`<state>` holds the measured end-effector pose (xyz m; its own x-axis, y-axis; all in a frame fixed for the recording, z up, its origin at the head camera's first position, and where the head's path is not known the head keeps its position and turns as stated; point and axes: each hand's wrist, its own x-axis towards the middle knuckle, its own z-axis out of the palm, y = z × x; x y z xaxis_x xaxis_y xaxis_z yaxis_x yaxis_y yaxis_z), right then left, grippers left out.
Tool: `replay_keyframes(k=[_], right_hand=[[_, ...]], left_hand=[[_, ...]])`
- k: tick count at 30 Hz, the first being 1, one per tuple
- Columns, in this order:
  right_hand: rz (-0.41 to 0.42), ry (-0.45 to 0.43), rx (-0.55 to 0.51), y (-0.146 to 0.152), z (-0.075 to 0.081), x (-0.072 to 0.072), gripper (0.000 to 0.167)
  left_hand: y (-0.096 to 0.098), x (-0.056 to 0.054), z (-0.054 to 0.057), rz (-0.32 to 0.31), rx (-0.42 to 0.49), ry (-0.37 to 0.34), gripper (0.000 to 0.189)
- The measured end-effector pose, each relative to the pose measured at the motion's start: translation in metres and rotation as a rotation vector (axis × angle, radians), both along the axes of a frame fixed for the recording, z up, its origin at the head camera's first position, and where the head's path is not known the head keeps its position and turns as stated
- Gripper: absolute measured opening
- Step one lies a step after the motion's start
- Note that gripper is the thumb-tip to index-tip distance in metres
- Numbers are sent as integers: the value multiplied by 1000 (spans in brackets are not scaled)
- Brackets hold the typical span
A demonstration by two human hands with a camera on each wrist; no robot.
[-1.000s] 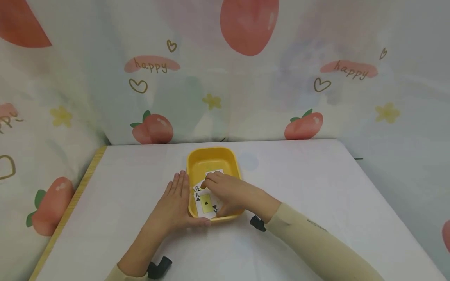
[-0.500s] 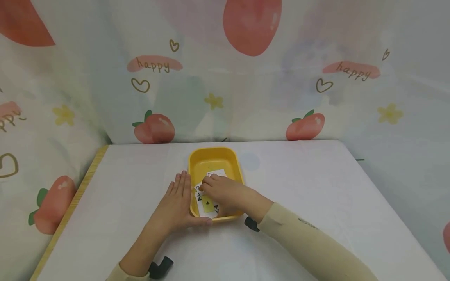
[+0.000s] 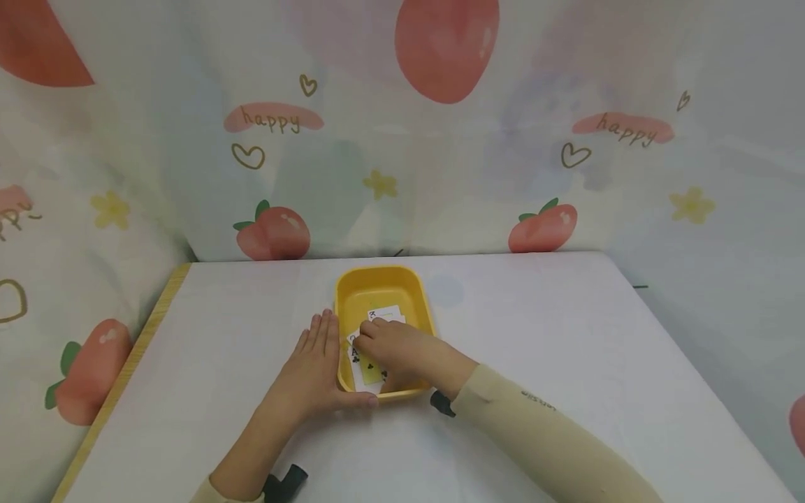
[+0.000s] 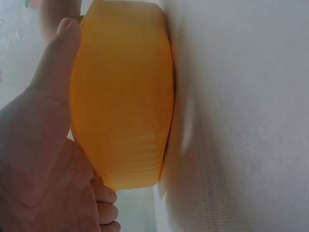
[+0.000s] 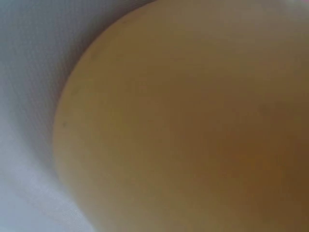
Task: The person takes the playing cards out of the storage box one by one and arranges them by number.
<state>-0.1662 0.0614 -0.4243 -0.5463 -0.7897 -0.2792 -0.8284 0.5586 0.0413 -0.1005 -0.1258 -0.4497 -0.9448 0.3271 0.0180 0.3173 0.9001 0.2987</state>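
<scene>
A yellow plastic tray (image 3: 383,288) sits on the white table, with several playing cards inside. On top lies an ace of clubs (image 3: 370,374), partly covered by my right hand (image 3: 402,353). Its fingers curl over the card's far left corner while the thumb is at the near right side. Another card, marked K (image 3: 385,311), shows just beyond the fingers. My left hand (image 3: 314,363) rests straight-fingered along the tray's left wall, its thumb at the front rim. In the left wrist view, the palm lies against the tray wall (image 4: 123,96). The right wrist view holds only the tray's blurred outside.
The white tabletop (image 3: 534,335) extends around the tray, with a wood-coloured edge (image 3: 126,370) at left. A printed curtain (image 3: 440,175) with peaches and hearts stands behind. Black wrist mounts (image 3: 443,403) show under both wrists.
My right hand has slid a little left and nearer, and its fingers now cover more of the ace of clubs. The left hand and the tray have stayed in place.
</scene>
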Motion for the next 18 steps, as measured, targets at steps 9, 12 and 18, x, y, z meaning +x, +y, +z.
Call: replay_keyframes(k=[9,12,18], right_hand=[[4,-1,-17,-5,-4,-1,90],[4,-6,-16,-6,-6,-1,88],[15,12,-40,-1,-2,-3,90]], left_hand=[[-1,2,0,8,-2,-11,147],[0,2,0,12,-4,-28,148],[1,0,-1,-1,1,-10,147]])
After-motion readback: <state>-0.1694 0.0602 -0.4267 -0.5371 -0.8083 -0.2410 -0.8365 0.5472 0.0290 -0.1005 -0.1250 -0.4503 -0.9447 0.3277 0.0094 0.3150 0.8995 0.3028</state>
